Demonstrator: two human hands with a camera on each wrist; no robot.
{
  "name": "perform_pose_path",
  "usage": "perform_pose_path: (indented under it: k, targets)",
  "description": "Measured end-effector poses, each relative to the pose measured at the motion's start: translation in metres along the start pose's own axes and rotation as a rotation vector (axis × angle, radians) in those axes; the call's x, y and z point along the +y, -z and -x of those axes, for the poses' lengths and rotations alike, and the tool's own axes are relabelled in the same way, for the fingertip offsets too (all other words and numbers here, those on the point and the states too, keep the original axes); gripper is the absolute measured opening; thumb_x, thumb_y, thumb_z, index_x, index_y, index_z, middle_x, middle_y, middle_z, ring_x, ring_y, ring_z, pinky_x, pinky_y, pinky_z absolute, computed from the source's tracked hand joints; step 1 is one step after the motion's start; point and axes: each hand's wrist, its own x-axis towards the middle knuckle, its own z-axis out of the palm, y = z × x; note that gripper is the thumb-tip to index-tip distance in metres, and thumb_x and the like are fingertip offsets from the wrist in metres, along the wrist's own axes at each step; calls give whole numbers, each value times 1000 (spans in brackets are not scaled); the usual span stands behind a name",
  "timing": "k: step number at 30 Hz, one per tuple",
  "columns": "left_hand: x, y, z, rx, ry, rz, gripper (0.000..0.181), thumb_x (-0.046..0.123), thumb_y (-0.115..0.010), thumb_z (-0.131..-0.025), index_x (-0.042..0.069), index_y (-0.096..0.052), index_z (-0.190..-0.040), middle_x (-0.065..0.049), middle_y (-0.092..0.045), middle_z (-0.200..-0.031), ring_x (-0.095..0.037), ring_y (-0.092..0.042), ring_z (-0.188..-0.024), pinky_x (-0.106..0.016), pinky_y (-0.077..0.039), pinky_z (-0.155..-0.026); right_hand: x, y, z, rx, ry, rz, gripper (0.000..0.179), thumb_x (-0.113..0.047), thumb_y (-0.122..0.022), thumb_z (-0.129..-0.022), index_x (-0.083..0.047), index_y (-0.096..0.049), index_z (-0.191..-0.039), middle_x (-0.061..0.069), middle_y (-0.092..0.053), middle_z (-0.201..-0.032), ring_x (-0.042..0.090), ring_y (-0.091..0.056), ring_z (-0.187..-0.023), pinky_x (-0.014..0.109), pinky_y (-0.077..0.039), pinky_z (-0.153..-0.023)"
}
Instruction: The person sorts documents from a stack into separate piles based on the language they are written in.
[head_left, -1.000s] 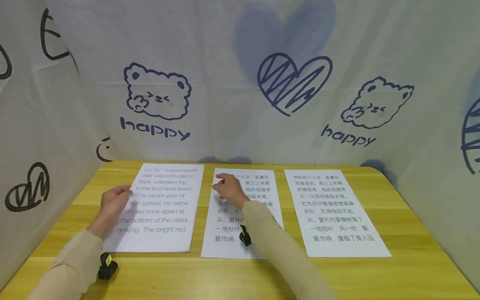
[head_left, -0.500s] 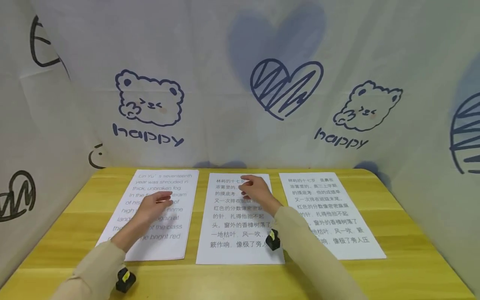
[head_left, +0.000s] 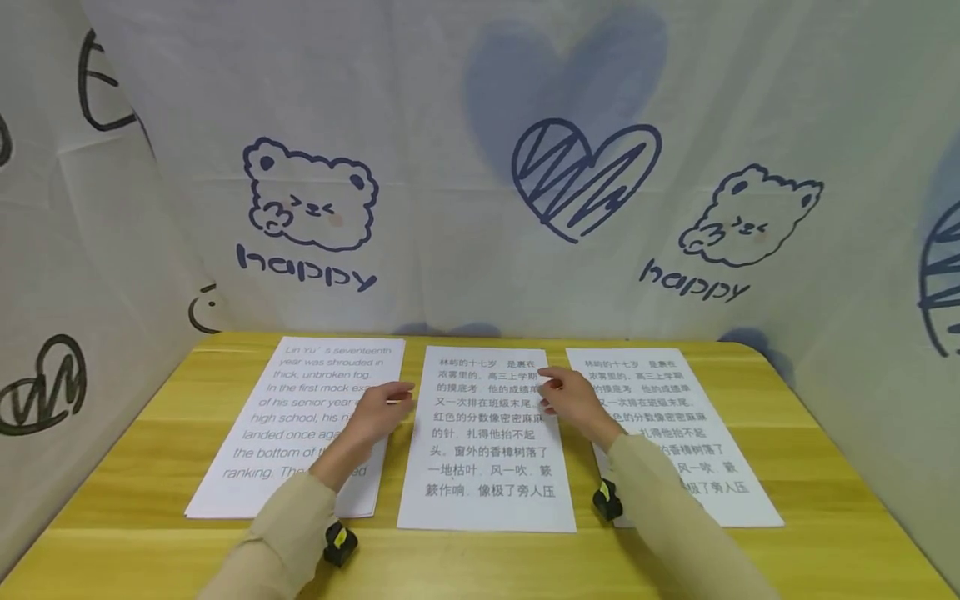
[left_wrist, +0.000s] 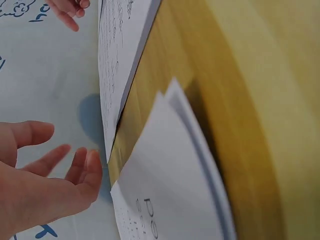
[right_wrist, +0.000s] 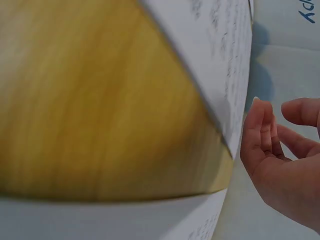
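Note:
Three stacks of printed paper lie in a row on the table. On the left is the English-printed stack (head_left: 300, 417), its sheets slightly offset at the near right corner. The middle Chinese-printed stack (head_left: 487, 442) sits between both hands, and the right Chinese-printed stack (head_left: 645, 400) is partly hidden by the right arm. My left hand (head_left: 381, 414) hovers over the English stack's right edge, fingers relaxed, a gap between thumb and fingertips. Above the gap between the middle and right stacks is my right hand (head_left: 577, 402); its fingers (right_wrist: 260, 122) bend loosely and hold nothing.
The yellow wooden table (head_left: 360, 562) has its far edge against a white cloth backdrop (head_left: 442, 250) with bear and heart drawings. Cloth also hangs at both sides. A small black device (head_left: 341, 544) sits at the left wrist, another black device (head_left: 607, 500) at the right.
My left hand has let go of the English stack's left edge and moved right across it. My right hand has moved right, off the middle stack.

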Motion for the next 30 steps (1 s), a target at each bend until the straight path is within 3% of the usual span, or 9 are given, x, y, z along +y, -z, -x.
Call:
perform_pose_path:
  k: [6,11,15,22,25,27,30]
  targets:
    - [-1,-8,-12,0,49,-23,44,8,-53,-93,1,-53,-136,-27,-44,-139,-33,-48,-113,-44,-41,-95,13,10,4,37,-46,77,42,-7,-52,-95,7,-50,-135,17,-60,-100,20,-59,-77,30,-53,-70]
    - [-4,-10,-17,-29,82,-17,51,6,-54,-94,-6,-42,-141,-29,-42,-138,-39,-45,-123,-48,-37,-104,19,12,4,36,-68,89,42,-7,-53,-94,7,-51,-133,18,-62,-102,21,-60,-81,30,-52,-71]
    - [-5,-10,-20,-13,113,-17,51,6,-55,-93,-8,-41,-140,-27,-44,-138,-38,-46,-123,-47,-37,-104,22,12,3,18,-75,107,43,-5,-50,-94,6,-50,-135,16,-61,-104,20,-57,-80,28,-47,-65]
    - [-4,-13,-23,-1,135,-114,47,7,-54,-92,-10,-46,-135,-27,-44,-139,-36,-48,-120,-46,-39,-102,22,13,2,-23,-90,147,47,-4,-52,-92,8,-47,-137,15,-59,-106,20,-51,-77,26,-42,-63]
    - [-2,-16,-23,6,120,-177,48,8,-55,-90,-12,-48,-133,-29,-47,-136,-33,-53,-110,-42,-45,-94,21,14,2,-49,-98,165,46,-4,-53,-93,9,-48,-136,14,-59,-97,19,-48,-74,26,-40,-64]
    - [-1,-18,-24,19,104,-206,41,8,-56,-88,-11,-56,-124,-29,-54,-127,-31,-55,-99,-37,-48,-84,20,14,3,-64,-104,173,46,-4,-54,-93,9,-48,-136,12,-57,-89,18,-46,-71,26,-40,-64]
    - [-2,-21,-25,49,82,-241,15,8,-56,-86,-2,-66,-87,-21,-62,-95,-30,-51,-88,-31,-43,-70,19,14,3,-88,-101,183,46,-5,-53,-93,10,-47,-136,10,-56,-85,17,-45,-68,26,-39,-63]
